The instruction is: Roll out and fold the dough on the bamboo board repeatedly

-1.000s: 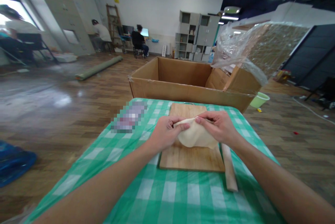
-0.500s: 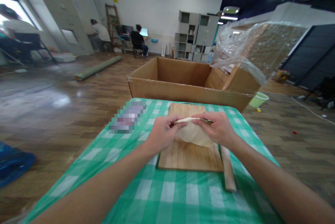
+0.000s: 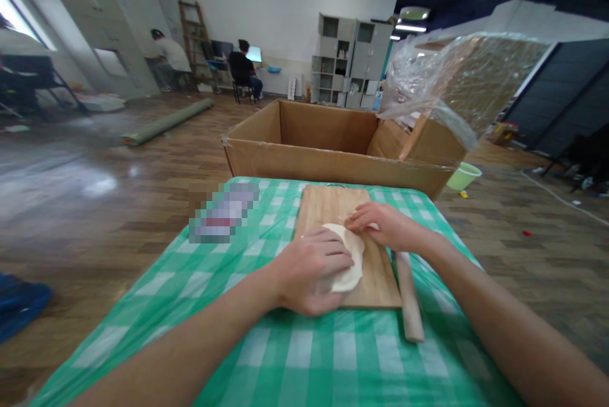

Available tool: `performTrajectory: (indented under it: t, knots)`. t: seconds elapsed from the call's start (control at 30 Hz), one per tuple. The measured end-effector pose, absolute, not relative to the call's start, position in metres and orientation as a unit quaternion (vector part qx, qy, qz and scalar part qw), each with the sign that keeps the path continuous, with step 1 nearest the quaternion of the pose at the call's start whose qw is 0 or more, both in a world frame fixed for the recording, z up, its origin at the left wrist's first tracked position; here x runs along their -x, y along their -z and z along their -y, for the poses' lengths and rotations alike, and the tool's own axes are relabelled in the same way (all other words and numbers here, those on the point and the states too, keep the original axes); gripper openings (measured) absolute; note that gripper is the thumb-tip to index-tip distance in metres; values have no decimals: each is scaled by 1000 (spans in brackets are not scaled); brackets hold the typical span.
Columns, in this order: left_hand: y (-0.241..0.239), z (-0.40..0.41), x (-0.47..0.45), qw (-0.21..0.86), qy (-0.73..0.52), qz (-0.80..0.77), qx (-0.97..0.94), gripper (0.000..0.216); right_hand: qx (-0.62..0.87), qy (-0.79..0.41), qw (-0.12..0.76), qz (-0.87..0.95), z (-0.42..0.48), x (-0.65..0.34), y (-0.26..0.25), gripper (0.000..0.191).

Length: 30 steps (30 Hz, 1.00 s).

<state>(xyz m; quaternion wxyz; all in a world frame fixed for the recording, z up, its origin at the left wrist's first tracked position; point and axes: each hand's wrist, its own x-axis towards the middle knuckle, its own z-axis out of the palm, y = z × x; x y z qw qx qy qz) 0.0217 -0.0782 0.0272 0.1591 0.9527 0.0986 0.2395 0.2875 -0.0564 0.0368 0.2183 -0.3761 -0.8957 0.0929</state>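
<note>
A thin, pale round of rolled dough (image 3: 351, 271) lies on the wooden cutting board (image 3: 375, 283). My left hand (image 3: 316, 267) rests over the dough's left part, fingers stretched across it and thumb at its near edge; that side is hidden beneath the hand. At the dough's far right edge is my right hand (image 3: 383, 224), its fingertips touching or just beside the rim. Its fingers are loosely bent, with a gap between thumb and fingers. Along the board's right side lies a wooden rolling pin (image 3: 409, 302), below my right wrist.
A green and white checked cloth (image 3: 266, 356) covers the table. On its left lies a blurred-out flat item (image 3: 226, 213). Past the far edge stands a big cardboard box (image 3: 328, 156) with plastic wrap. A green bucket (image 3: 464, 175) is on the floor to the right. People sit farther back.
The dough, held up between both hands before, now lies flat on the board. My left hand has come down onto it; my right hand has loosened at its far edge. The view has shifted slightly.
</note>
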Motion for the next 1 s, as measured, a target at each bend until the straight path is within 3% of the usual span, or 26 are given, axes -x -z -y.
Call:
performTrajectory:
  t: [0.1,0.2,0.3,0.4,0.57,0.67,0.83,1.0]
  knots:
    - [-26,73,-23,237,-218,-83,-943,50,443,-115,194,867,53,-299,-38,48]
    - [-21,63,-23,275,-270,-156,-910,36,517,-133,232,813,55,-296,-37,33]
    - [-9,50,-22,237,-294,-290,-880,28,549,-216,232,774,58,-284,-31,37]
    - [-1,43,-21,196,-264,-335,-883,38,565,-280,213,746,62,-273,-24,43]
    - [0,45,-21,186,-222,-330,-898,49,568,-296,201,741,68,-263,-21,29]
    - [0,46,-21,207,-227,-347,-886,55,531,-322,262,739,68,-259,-24,22]
    - [5,40,-24,384,-329,-344,-791,65,495,-446,379,642,66,-256,-25,34]
    - [2,39,-28,586,-362,-335,-643,45,466,-577,313,593,67,-261,-23,42]
